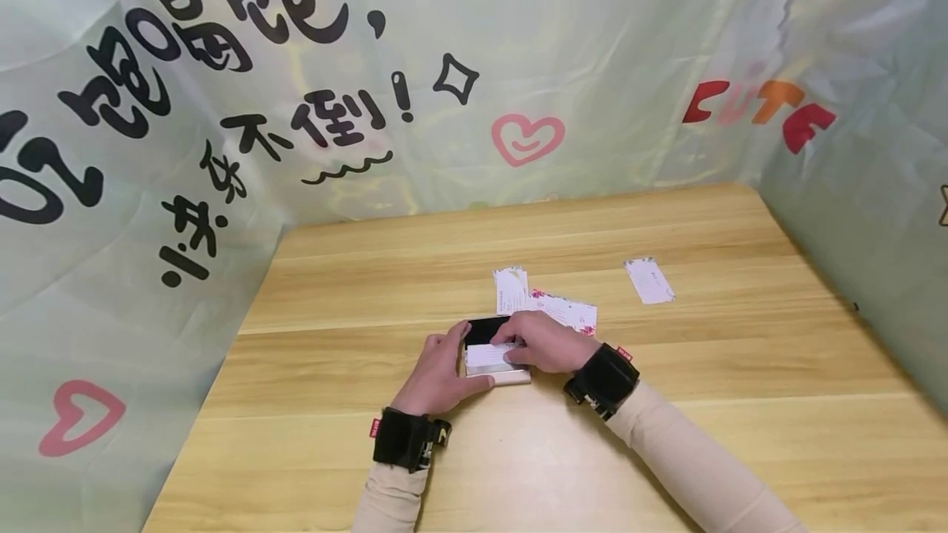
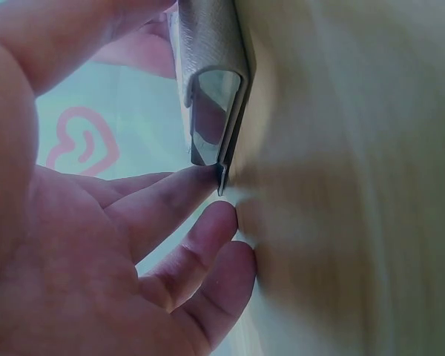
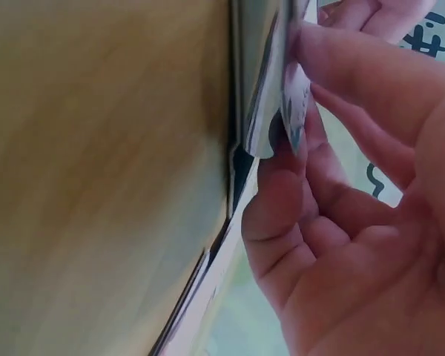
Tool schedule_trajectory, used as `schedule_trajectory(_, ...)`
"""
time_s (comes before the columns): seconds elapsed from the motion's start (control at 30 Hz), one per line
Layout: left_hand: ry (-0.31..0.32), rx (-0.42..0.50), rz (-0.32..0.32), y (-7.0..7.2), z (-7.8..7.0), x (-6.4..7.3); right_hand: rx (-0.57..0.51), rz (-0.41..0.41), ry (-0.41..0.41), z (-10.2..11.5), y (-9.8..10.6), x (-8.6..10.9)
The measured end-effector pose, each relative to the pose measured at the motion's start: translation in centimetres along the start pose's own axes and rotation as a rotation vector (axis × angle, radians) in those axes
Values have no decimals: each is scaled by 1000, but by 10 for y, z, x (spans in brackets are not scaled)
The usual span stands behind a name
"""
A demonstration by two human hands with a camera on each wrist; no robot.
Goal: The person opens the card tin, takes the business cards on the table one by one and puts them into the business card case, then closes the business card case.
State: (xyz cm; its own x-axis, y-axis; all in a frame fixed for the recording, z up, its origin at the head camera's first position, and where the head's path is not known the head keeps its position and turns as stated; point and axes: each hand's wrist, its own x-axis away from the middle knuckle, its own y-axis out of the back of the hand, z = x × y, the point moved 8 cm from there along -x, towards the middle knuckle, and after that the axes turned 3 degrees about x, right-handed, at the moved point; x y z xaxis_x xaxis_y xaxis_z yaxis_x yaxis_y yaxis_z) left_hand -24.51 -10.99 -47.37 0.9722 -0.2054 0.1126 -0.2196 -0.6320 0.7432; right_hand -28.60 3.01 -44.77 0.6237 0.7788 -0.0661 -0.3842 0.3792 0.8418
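A business card case (image 1: 511,379) lies opened on the table, its dark inner lid toward the back and its pale front edge toward me. My left hand (image 1: 440,373) grips its left side, thumb along the front edge and a finger at the far corner. In the left wrist view the case (image 2: 215,41) shows a textured outside and a metal frame. My right hand (image 1: 548,341) pinches a white card (image 1: 485,356) over the case's inside. The right wrist view has that card (image 3: 295,111) between thumb and fingers, bent slightly.
Just behind the case lie a white card (image 1: 511,290) and a flower-edged card (image 1: 578,315), overlapping. Another card (image 1: 650,280) lies apart, farther right on the wooden table (image 1: 333,336). Printed cloth (image 1: 615,48) hangs around the table's back and sides.
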Motion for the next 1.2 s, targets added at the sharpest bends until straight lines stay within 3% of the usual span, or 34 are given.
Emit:
schedule_trajectory(0.27, -27, -7, 2, -1, -2, -1, -42, 27, 56, -2, 0, 6)
schedule_trajectory(0.37, -25, -2, 8, -2, -2, -1, -48, 30, 40, -6, 5, 9)
schedule_trajectory(0.47, -22, 5, 9, -3, -2, -1, 39, -57, -83, -21, 20, 13)
schedule_trajectory(0.57, -13, 7, 10, -3, -1, -1, 146, -145, -296, -44, 39, 21)
schedule_trajectory(0.63, -9, 6, 7, -3, -1, 0, 190, -139, -447, -61, 46, 29)
schedule_trajectory(0.73, 1, 5, 10, -3, -1, 1, 189, -91, -583, -78, 49, 39)
schedule_trajectory(0.83, 10, 7, 12, -3, 0, 1, 174, -87, -615, -86, 50, 42)
schedule_trajectory(0.97, 15, 10, 12, -3, 1, 1, 163, -150, -628, -92, 55, 44)
schedule_trajectory(1.2, 18, 6, 13, -3, 0, 0, 45, -225, -719, -99, 59, 49)
